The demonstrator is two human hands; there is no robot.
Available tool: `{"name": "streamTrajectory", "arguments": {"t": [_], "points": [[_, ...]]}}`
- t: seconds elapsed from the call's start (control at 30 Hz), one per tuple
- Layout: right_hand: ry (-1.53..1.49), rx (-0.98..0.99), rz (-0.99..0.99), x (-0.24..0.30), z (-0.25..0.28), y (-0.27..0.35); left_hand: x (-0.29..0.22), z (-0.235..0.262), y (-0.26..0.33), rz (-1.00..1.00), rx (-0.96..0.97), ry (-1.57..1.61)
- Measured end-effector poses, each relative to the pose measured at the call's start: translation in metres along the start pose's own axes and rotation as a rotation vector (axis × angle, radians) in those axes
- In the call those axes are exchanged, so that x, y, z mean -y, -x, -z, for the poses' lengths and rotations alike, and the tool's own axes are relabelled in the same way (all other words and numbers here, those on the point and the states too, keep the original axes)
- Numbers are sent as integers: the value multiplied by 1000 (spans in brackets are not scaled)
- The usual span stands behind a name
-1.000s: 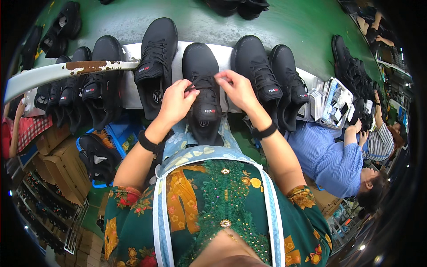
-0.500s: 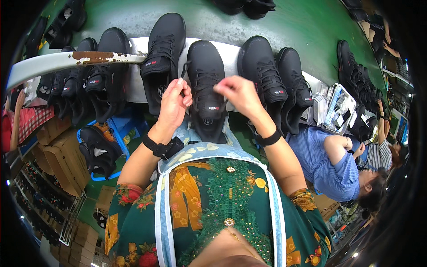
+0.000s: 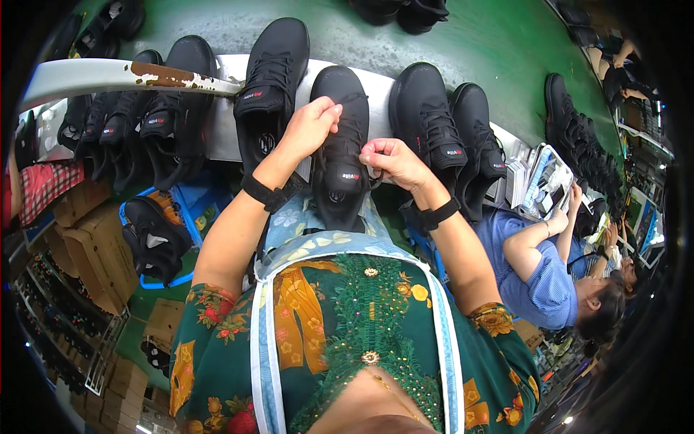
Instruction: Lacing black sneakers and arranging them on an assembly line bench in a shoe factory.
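- Your left hand [image 3: 309, 129] is pinched shut on the lace near the far left side of the black shoe [image 3: 340, 148]; if you pull hard from here, the lace may slip out of your fingers or cinch unevenly.
- The black shoe lies on the pale conveyor edge [image 3: 224, 137], straight ahead of you, between the shoe to its left [image 3: 269, 90] and the pair to its right [image 3: 448, 137]. Its long axis runs near to far: the toe points away from you and the heel overhangs the near edge toward your apron [image 3: 347, 246].
- With the heel hanging off, a sharp tug toward you could drag it off the edge, I judge.
- Your right hand [image 3: 394, 160] is closed on the lace at the tongue's right side, apart from the left; its knuckles sit just beside the neighbouring shoe, which a wide pull could nudge.
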State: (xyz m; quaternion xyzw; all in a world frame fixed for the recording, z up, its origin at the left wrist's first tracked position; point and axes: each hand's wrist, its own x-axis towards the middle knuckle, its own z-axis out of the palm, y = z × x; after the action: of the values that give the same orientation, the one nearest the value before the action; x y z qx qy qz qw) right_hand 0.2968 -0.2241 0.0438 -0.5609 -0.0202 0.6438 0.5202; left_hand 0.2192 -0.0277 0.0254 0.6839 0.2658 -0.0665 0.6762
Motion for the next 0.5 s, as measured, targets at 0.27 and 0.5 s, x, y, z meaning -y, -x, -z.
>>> {"name": "streamTrajectory", "arguments": {"t": [0.27,0.5], "points": [[336,-518,271,18,-10,-9,-14,3,63,-12,-33,-60],[725,-317,397,32,-16,-51,-3,-1,88,-143,-66,-390]]}}
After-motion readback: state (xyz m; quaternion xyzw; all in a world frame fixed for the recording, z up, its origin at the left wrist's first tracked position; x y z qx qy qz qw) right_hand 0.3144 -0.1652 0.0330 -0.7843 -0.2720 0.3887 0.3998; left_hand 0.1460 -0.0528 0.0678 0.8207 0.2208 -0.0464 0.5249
